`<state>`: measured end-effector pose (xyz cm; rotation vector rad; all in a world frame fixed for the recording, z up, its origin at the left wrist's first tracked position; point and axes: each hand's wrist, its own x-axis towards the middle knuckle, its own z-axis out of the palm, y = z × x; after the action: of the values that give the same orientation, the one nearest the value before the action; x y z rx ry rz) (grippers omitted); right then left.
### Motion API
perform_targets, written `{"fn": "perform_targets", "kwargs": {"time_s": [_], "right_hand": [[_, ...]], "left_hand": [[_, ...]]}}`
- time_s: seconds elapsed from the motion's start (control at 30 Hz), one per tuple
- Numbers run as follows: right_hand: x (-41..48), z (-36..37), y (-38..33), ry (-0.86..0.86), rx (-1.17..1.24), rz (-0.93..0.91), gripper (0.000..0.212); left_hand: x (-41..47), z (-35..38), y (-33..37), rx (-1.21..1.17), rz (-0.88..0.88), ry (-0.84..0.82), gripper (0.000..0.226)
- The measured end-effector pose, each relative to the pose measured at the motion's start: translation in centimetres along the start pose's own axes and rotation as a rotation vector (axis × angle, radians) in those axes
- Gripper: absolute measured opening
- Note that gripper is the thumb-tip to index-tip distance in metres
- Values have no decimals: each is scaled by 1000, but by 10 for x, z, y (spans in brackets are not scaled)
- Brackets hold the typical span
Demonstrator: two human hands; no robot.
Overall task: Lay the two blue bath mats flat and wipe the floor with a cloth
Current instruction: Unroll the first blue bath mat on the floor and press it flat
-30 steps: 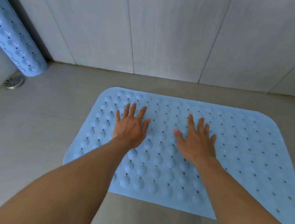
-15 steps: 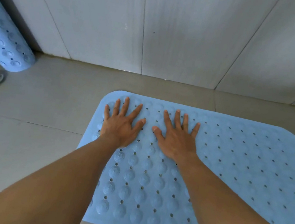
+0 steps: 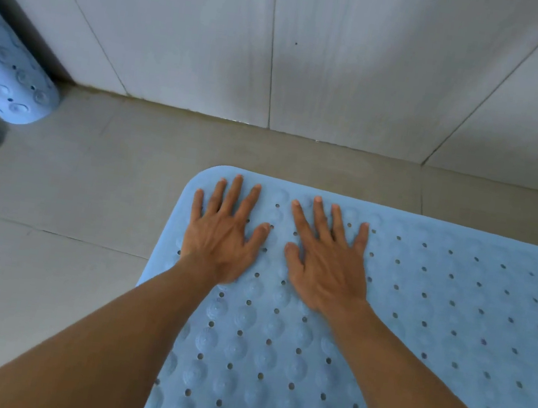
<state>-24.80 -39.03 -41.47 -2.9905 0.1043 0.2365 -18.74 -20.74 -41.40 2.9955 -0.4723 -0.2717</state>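
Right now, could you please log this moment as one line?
left hand: pressing near mat | right hand: same | second mat: not laid

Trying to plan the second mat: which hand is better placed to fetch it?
Left, probably. The left hand lies flat near the left edge of the spread mat, the side where the second mat leans; the right hand rests farther right.

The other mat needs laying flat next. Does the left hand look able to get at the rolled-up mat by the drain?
Probably yes. The left hand lies open on the flat mat, holding nothing, and only bare floor tiles separate it from the rolled-up mat. It may take a lean.
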Motion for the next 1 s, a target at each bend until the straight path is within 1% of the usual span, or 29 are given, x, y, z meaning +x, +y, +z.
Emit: {"fn": "perform_targets", "kwargs": {"time_s": [0.07, 0.33, 0.6, 0.73, 0.83, 0.9, 0.93, 0.97, 1.0], "right_hand": [[1, -1, 0, -16, 19, 21, 62], [5, -1, -7, -35, 43, 55, 63], [6, -4, -5, 17, 86, 37, 62], [5, -2, 0, -29, 47, 27, 62], [5, -4, -2, -69, 49, 20, 63], [8, -8, -2, -105, 112, 14, 62], [10, -14, -1, -123, 193, 17, 62], [12, -21, 1, -139, 324, 33, 61], [12, -30, 5, -151, 503, 67, 60]], "left_hand": [[1, 2, -1, 7, 3, -7, 72], [5, 0, -3, 17, -25, -39, 75], [4, -1, -4, -7, -35, 21, 76], [3, 4, -1, 8, -34, 30, 77], [3, 4, -3, 12, -42, -9, 79], [4, 1, -5, 15, -49, -50, 82], [5, -2, -5, 26, -55, -77, 82], [8, -6, -4, 47, -58, -111, 81], [10, -11, -3, 78, -61, -149, 79]]}}
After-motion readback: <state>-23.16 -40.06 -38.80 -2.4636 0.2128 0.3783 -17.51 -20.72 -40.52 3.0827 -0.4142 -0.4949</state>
